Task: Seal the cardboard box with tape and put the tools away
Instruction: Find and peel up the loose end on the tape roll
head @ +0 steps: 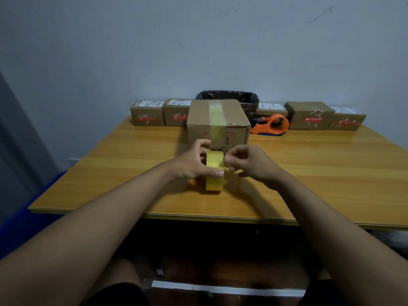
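Observation:
A cardboard box (236, 118) stands in the middle of the wooden table (331, 173), with a strip of clear yellowish tape (216, 115) running over its top and down its front face. In front of the box a yellow tape roll (214, 183) stands on edge on the table. My left hand (194, 162) grips the roll from the left, thumb across its front. My right hand (249, 164) is at the roll's right side with its fingertips pinched close to the roll's edge; whether it holds the tape end is unclear. An orange tape dispenser (271, 125) lies right of the box.
Several small taped parcels (146, 114) line the table's far edge on both sides of the box. A bin with a black liner (229, 96) sits behind the box against the wall. A blue object (26, 217) is at the table's left.

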